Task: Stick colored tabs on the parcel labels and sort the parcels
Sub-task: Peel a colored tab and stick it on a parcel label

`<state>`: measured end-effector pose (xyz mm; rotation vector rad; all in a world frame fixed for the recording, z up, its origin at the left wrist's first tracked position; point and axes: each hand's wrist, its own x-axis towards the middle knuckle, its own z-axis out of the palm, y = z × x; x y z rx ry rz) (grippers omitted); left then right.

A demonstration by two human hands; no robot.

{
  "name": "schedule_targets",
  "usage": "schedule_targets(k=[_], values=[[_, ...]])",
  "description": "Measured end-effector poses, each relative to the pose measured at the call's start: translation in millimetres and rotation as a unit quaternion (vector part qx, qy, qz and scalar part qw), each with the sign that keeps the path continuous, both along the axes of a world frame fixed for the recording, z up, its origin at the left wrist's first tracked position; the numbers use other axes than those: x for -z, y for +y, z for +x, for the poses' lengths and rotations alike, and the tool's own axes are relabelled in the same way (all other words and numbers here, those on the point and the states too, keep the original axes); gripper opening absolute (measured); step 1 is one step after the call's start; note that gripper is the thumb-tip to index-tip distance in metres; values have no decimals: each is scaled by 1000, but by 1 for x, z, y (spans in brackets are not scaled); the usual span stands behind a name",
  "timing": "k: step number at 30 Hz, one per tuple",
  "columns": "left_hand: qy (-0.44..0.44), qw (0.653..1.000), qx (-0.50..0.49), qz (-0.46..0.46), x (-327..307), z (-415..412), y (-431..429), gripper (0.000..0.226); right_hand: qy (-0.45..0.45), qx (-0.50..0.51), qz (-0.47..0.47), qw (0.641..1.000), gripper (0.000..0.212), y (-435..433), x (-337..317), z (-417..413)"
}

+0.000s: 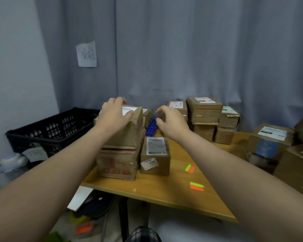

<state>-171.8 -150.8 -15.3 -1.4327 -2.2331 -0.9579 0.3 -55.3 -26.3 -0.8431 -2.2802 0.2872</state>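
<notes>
The left hand [115, 114] lies on top of the brown cardboard parcel [128, 131], fingers curled over its far left edge and thumb stretched across the white label on top, gripping it. That parcel sits on a larger cardboard box with red print [116, 164], so the two form one stack at the left edge of the wooden table [164, 194]. The right hand [171, 120] hovers just to the right of the stack, fingers apart and loosely bent, holding nothing.

Below the right wrist a small brown parcel with two white labels [155, 155] stands just beside the stack. Behind it lies a blue perforated plastic piece [151, 126], partly hidden by the right hand. On the bare table nearer the person lie four arrow-shaped tabs in two pairs, each with one green and one orange: the farther pair [189, 168] and the nearer pair [196, 186].

At the back right stands a pile of tabbed parcels [205, 112]; at least five boxes show, two with orange marks on their labels and one with green. Further right is a parcel with blue tape [269, 139]. A black plastic crate [51, 130] stands left of the table, before a grey curtain [199, 49].
</notes>
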Motion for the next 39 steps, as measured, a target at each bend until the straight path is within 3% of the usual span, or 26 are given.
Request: schedule_targets(k=[6, 11, 16, 23, 33, 39], values=[[-131, 989, -65, -7, 0, -40, -11, 58, 19, -8, -63, 998, 26, -9, 9, -43], [-248, 967, -56, -24, 16, -53, -3, 59, 24, 1, -146, 989, 29, -4, 19, -61], [-212, 972, -27, 100, 15, -34, 11, 38, 136, -25, -219, 966, 49, -3, 23, -54], [-192, 953, 83, 219, -3, 36, 41, 35, 241, -15, -171, 955, 26, 11, -9, 0], [-218, 935, 169, 225, -20, 135, 94, 38, 286, 68, -108, 950, 40, 56, -36, 104], [-208, 936, 223, 179, 8, 185, 115, 24, 236, 145, -119, 953, 46, 86, -3, 155]])
